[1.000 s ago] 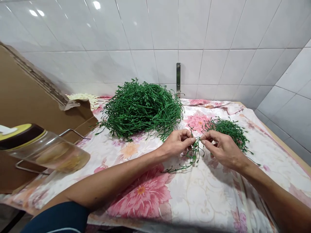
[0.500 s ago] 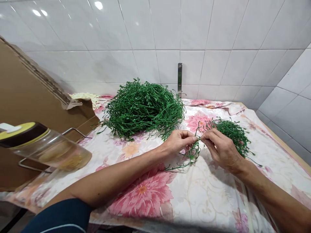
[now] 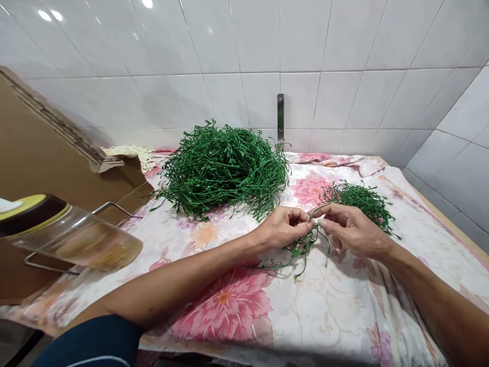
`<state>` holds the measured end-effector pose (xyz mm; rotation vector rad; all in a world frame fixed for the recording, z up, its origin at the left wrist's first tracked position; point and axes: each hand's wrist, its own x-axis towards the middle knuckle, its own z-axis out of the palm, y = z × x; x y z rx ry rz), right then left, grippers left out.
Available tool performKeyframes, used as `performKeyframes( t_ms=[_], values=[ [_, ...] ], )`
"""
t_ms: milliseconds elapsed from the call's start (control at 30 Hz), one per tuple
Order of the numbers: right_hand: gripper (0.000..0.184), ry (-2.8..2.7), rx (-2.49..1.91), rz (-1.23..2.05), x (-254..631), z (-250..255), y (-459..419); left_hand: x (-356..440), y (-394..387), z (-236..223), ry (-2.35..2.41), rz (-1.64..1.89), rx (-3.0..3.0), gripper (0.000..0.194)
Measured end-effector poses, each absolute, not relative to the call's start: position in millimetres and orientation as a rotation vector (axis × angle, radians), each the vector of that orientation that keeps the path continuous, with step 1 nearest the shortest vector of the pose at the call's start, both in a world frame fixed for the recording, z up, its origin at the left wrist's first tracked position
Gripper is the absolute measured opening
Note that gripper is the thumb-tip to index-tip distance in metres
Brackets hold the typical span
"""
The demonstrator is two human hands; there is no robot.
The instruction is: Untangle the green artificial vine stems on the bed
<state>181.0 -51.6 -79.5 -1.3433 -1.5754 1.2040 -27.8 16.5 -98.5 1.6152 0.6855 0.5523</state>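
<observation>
My left hand point(image 3: 284, 228) and my right hand point(image 3: 353, 229) face each other above a floral cloth point(image 3: 317, 306), fingertips almost meeting. Both pinch a thin green artificial vine strand point(image 3: 300, 250), which hangs in loose sprigs below them. Just behind my right hand lies a smaller tangle of the same green vine point(image 3: 359, 200), apparently joined to the strand, though I cannot tell for certain. A large heaped pile of green vine point(image 3: 223, 173) sits farther back, left of my left hand and not touching it.
A glass jar with a yellow and dark lid point(image 3: 76, 237) in a wire holder stands at the left, beside a torn cardboard sheet point(image 3: 57, 153). White tiled walls point(image 3: 191, 51) with a metal bracket point(image 3: 280, 120) bound the far and right sides.
My right hand has turned flatter and drawn back from the small tangle. The strand's hanging sprigs have shifted below my hands, and the view has tilted slightly.
</observation>
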Motion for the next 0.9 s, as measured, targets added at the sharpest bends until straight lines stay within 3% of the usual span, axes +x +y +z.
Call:
performKeyframes(
  t_ms=[767,900],
  values=[
    [0.035,-1.756,-1.379,1.299,182,-74,-54,-33,13,-81,0.622,0.380,1.695,0.036],
    [0.032,-1.800,-1.406,1.196,180,-70,-55,-34,14,-74,0.657,0.327,1.660,0.034]
  ],
)
